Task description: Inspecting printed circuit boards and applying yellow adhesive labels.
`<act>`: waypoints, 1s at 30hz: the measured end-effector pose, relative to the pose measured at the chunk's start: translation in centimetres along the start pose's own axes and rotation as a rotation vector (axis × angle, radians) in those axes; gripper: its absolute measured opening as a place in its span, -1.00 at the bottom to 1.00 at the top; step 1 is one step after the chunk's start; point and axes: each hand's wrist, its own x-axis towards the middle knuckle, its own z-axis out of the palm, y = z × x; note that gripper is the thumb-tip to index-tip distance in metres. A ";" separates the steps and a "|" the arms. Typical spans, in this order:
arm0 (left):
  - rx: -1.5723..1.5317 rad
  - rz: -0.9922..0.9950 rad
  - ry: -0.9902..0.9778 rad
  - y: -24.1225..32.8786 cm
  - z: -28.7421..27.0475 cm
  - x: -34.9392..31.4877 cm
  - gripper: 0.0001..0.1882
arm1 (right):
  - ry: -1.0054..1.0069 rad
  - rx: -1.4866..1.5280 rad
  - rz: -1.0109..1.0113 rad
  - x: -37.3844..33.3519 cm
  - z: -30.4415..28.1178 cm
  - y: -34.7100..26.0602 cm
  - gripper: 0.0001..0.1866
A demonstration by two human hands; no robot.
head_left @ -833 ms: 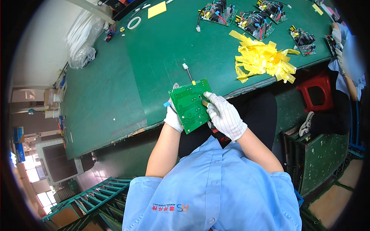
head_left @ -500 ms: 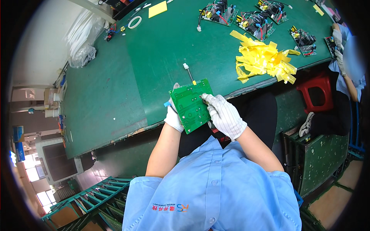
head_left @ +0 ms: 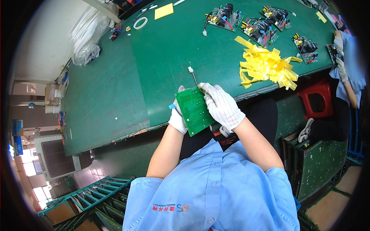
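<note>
The step in hand appears to be close finger work on one green printed circuit board [head_left: 192, 111], which is held solder side up, over the near edge of the worktop [head_left: 100, 96]. The person's left hand [head_left: 178, 122] is closed on the board's 9 o'clock side. The right hand [head_left: 223, 107] lies over its 2 o'clock side, fingers bunched at the top edge by the dark lead [head_left: 195, 79]; whether they pinch anything cannot be told. The next move probably calls for a steady left grip and light right fingertips, sparing that lead.

Counted from the held board: one white connector [head_left: 190, 69] ends the lead at 12 o'clock. Four populated circuit boards [head_left: 259, 31] lie between 12 and 2 o'clock, and a co-worker's gloved hands [head_left: 341, 70] hold one more, towards 2 o'clock. One heap of yellow strips [head_left: 266, 68] sits at 2 o'clock, too tangled to count. One white ring [head_left: 140, 23] and one yellow sheet [head_left: 163, 11] lie around 11 o'clock.
</note>
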 end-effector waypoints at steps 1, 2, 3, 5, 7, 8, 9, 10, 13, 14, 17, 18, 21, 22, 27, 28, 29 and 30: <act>-0.034 -0.011 -0.048 0.1 -0.1 0.0 -0.27 | -0.005 -0.005 -0.008 0.2 -0.1 -0.1 -0.60; -0.043 -0.004 -0.018 0.1 -0.2 0.0 -0.27 | -0.003 -0.077 -0.068 0.4 -0.2 -0.1 -0.59; -0.069 -0.021 -0.096 0.1 -0.3 -0.1 -0.27 | -0.002 -0.149 -0.129 0.6 -0.4 -0.2 -0.59; -0.054 -0.031 -0.081 0.0 -0.3 -0.3 -0.28 | -0.155 -0.078 -0.023 1.1 -1.3 0.1 -0.58; -0.030 -0.030 -0.022 0.1 -0.1 -0.1 -0.27 | -0.303 -0.012 0.088 1.4 -1.9 0.2 -0.57; 0.031 0.001 -0.003 0.1 0.0 0.0 -0.26 | -0.220 0.033 0.037 1.5 -1.9 0.3 -0.58; 0.014 -0.019 -0.018 0.1 0.1 0.0 -0.26 | -0.138 0.079 -0.014 1.5 -2.0 0.3 -0.60; 0.063 -0.004 0.024 0.0 0.2 0.1 -0.27 | -0.138 0.079 -0.015 1.2 -2.0 0.3 -0.60; 0.080 0.016 0.081 0.0 0.3 -0.1 -0.27 | -0.086 0.102 0.086 0.4 -1.6 0.4 -0.56; 0.086 0.033 0.121 -0.1 0.4 -0.1 -0.28 | -0.072 0.102 0.083 0.3 -1.3 0.5 -0.54; 0.106 0.035 0.116 -0.1 0.5 -0.1 -0.29 | -0.007 0.065 0.014 0.3 -0.6 0.9 -0.50; 0.116 0.034 0.175 0.0 0.6 -0.1 -0.29 | 0.035 0.036 -0.037 0.3 -0.5 1.0 -0.49; 0.059 0.018 0.105 0.1 0.6 -0.1 -0.29 | -0.129 0.094 0.115 0.4 -0.9 0.8 -0.53; 0.050 0.014 0.083 0.0 0.6 -0.1 -0.29 | -0.129 0.094 0.115 0.5 -1.0 0.5 -0.53; 0.111 0.007 -0.163 -0.2 0.7 -0.4 -0.39 | -0.268 0.066 0.223 0.8 -1.7 -0.6 -0.52; 0.096 0.019 -0.112 -0.3 0.8 -0.4 -0.39 | -0.267 0.067 0.224 0.7 -1.7 -0.7 -0.52; 0.108 0.047 -0.056 -0.3 0.8 -0.5 -0.39 | -0.269 -0.001 0.202 0.6 -1.5 -0.7 -0.53; 0.083 0.031 -0.060 -0.3 0.9 -0.6 -0.39 | -0.271 -0.069 0.180 0.5 -1.4 -0.7 -0.55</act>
